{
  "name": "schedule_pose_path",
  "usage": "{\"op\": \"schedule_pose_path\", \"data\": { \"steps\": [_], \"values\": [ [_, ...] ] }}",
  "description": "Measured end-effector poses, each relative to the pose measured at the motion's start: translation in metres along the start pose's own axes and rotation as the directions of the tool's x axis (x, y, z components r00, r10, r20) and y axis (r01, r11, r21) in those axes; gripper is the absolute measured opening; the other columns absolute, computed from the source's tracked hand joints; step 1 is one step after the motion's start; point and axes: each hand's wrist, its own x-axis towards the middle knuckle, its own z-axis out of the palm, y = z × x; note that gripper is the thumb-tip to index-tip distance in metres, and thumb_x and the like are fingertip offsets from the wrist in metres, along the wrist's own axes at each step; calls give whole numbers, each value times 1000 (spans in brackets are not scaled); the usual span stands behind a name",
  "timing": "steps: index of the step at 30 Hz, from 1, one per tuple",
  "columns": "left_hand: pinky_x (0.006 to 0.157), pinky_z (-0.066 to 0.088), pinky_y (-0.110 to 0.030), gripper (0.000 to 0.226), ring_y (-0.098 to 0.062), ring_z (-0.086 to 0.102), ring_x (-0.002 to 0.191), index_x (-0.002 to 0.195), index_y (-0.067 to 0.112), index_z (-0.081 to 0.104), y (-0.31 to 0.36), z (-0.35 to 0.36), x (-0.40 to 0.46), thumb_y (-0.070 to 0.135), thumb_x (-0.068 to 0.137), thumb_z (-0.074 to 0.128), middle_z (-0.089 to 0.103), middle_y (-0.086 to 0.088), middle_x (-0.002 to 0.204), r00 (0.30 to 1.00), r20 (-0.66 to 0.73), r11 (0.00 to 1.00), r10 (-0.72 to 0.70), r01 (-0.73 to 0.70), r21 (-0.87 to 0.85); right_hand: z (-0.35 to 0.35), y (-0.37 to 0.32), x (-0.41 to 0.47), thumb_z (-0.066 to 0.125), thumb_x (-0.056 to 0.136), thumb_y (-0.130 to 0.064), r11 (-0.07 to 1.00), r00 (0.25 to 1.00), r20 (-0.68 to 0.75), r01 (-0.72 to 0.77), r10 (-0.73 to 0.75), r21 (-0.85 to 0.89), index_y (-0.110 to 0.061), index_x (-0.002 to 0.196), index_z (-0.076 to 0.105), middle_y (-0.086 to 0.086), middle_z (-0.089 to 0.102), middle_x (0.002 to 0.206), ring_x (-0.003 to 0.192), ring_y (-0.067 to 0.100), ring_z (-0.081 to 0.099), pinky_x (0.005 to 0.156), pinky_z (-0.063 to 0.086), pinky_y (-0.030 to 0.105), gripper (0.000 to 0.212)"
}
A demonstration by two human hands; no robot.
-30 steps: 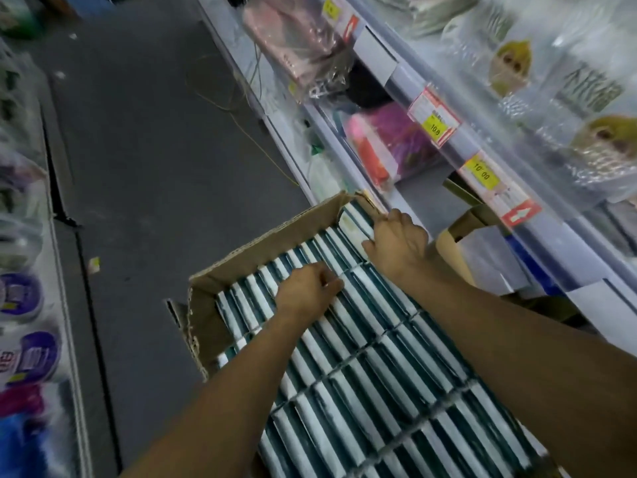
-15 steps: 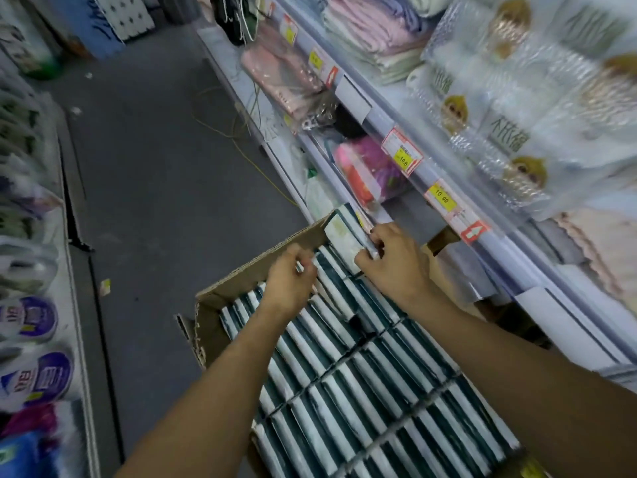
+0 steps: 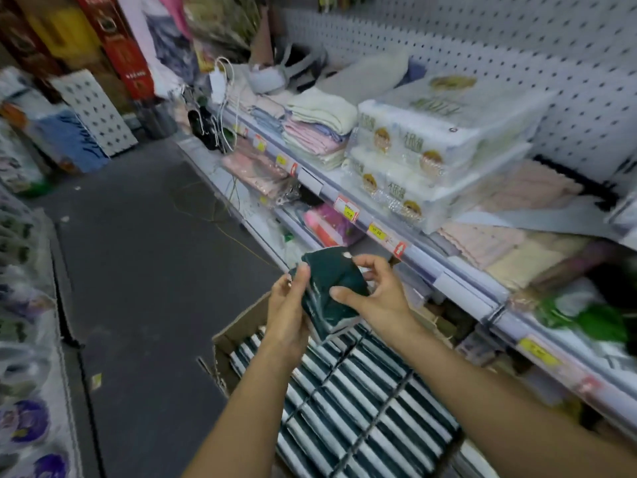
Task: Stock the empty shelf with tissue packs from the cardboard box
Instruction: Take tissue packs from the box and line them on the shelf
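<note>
A bundle of dark green tissue packs [image 3: 332,284] with white edges is held between both hands above the far end of the cardboard box [image 3: 238,331]. My left hand [image 3: 287,312] grips its left side and my right hand [image 3: 374,298] grips its right side, thumb on the front face. The box holds several rows of the same green-and-white tissue packs [image 3: 351,401] standing on edge. The shelf [image 3: 458,281] runs along the right, with price tags on its front rail.
Large white tissue bundles [image 3: 427,150] and folded towels [image 3: 317,129] lie on the upper shelf before a pegboard wall [image 3: 517,46]. Pink goods [image 3: 331,225] fill the lower shelf. Grey aisle floor [image 3: 144,270] stretches left, with packaged goods [image 3: 24,339] along the left edge.
Both hands have pulled a bundle of packs out of the box's far end and lifted it above the box. The view has tilted up toward the shelves.
</note>
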Motion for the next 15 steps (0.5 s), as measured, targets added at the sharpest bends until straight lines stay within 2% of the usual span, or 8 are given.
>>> {"op": "schedule_pose_path", "data": {
  "steps": [2, 4, 6, 8, 9, 12, 13, 15],
  "values": [
    [72, 60, -41, 59, -34, 71, 96, 125, 5, 58, 10, 11, -29, 29, 74, 76, 72, -18, 109, 995, 100, 999, 2, -6, 36, -5, -19, -28, 84, 72, -9, 998, 1000, -11, -24, 24, 62, -20, 126, 48, -7, 58, 110, 87, -11, 60, 69, 50, 10, 66],
    [69, 61, -37, 49, -31, 73, 90, 121, 3, 62, 20, 17, -58, 24, 78, 74, 74, -17, 103, 987, 158, 997, -14, 1, 80, -13, -34, -54, 85, 72, -20, 995, 998, -37, -53, 57, 89, -24, 131, 49, -6, 62, 115, 95, -2, 64, 80, 55, 18, 69],
    [70, 61, -36, 37, -28, 74, 85, 115, 5, 65, 30, 20, -81, 27, 85, 70, 75, -15, 100, 975, 219, 990, -42, 11, 144, -26, -51, -79, 79, 77, -37, 987, 995, -40, -89, 95, 135, -25, 126, 54, -6, 66, 112, 96, 6, 68, 86, 55, 26, 57],
    [71, 61, -37, 42, -29, 73, 89, 118, 7, 65, 38, 27, -102, 34, 85, 69, 74, -15, 103, 951, 289, 975, -109, 45, 219, -41, -66, -103, 72, 81, -45, 967, 992, -12, -119, 124, 225, -19, 118, 63, 0, 73, 106, 93, 13, 71, 85, 56, 30, 46],
    [71, 61, -38, 48, -30, 73, 92, 120, 8, 64, 39, 33, -113, 38, 83, 69, 74, -16, 106, 934, 325, 967, -152, 72, 245, -48, -71, -114, 72, 82, -42, 959, 991, -16, -121, 130, 257, -17, 115, 65, 1, 74, 102, 91, 16, 72, 82, 57, 31, 42],
    [72, 61, -43, 58, -33, 71, 100, 127, 11, 61, 34, 55, -142, 43, 78, 68, 71, -17, 113, 868, 436, 958, -236, 133, 254, -68, -90, -150, 73, 84, -22, 959, 973, -195, -70, 127, 275, -12, 105, 66, 3, 75, 91, 76, 16, 72, 61, 54, 24, 24],
    [75, 61, -46, 57, -33, 70, 103, 128, 11, 60, 31, 64, -151, 40, 80, 67, 70, -17, 116, 843, 478, 958, -249, 144, 246, -78, -94, -159, 73, 84, -17, 957, 950, -286, -42, 128, 286, -9, 103, 65, 7, 74, 93, 75, 17, 72, 59, 54, 24, 22],
    [85, 58, -51, 54, -35, 66, 110, 132, 8, 56, 23, 81, -168, 30, 84, 65, 68, -18, 121, 776, 570, 954, -270, 134, 269, -100, -100, -178, 72, 84, -13, 944, 887, -443, 26, 129, 328, -6, 103, 63, 13, 72, 100, 82, 24, 71, 66, 57, 30, 22]
  ]
}}
